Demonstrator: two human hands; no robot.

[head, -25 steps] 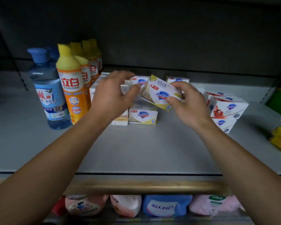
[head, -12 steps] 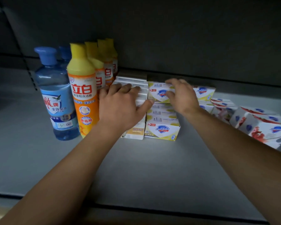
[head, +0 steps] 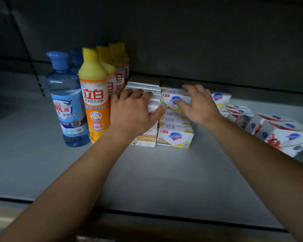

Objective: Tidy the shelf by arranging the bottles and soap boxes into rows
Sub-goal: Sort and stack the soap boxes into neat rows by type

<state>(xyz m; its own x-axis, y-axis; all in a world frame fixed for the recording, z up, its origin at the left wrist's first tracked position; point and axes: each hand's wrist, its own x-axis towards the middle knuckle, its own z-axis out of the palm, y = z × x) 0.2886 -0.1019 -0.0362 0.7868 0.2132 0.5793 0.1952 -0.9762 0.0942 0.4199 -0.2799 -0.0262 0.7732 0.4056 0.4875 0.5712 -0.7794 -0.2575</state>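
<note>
Both hands lie flat on the soap boxes at the middle of the shelf (head: 164, 172): the left hand (head: 133, 110) rests with loosely spread fingers on the row of white soap boxes (head: 145, 137), its thumb reaching across to the neighbouring row, and the right hand (head: 198, 105) lies with straight fingers on the top yellow soap box (head: 171, 100), which sits on the row of yellow soap boxes (head: 175, 137); neither hand curls round anything. Just left of the left hand the orange bottles (head: 94, 105) stand in a file running to the back, with the blue bottles (head: 66, 102) in a second file beside them, so the bottles look done. Under the hands the two box rows sit side by side and fairly square. Beyond the right hand another yellow box (head: 220, 99) lies at the back, and further right the red-and-white soap boxes (head: 283, 137) lie tilted and jumbled. By my judgement the job is somewhat past halfway, with those right-hand boxes left to line up.
</note>
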